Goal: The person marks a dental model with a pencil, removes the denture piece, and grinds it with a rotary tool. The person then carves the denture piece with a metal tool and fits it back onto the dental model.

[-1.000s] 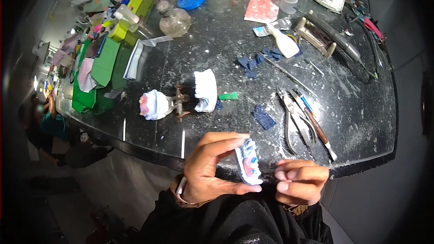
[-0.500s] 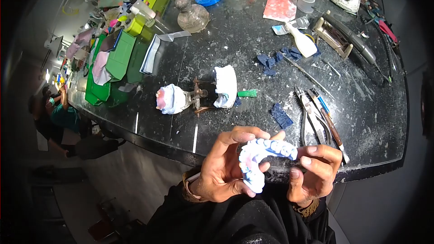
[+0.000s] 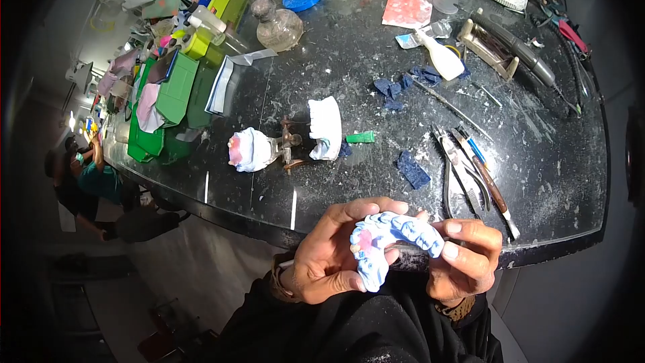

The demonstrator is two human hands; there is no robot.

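Observation:
A horseshoe-shaped pale blue dental cast with a pink patch on its left part is held above the bench's near edge. My left hand grips its left side, thumb below and fingers above. The fingers of my right hand are closed on its right end. Farther back on the bench stands a metal articulator, between a blue-white cast with pink on its left and a white cast on its right.
Pliers and a brown-handled tool lie right of centre. Blue wax scraps, a green piece, a white bottle, a glass flask and green boxes are farther off. Two people are at far left.
The cast has turned from edge-on to show its whole arch. My right hand has moved in and taken its right end. The view has shifted slightly.

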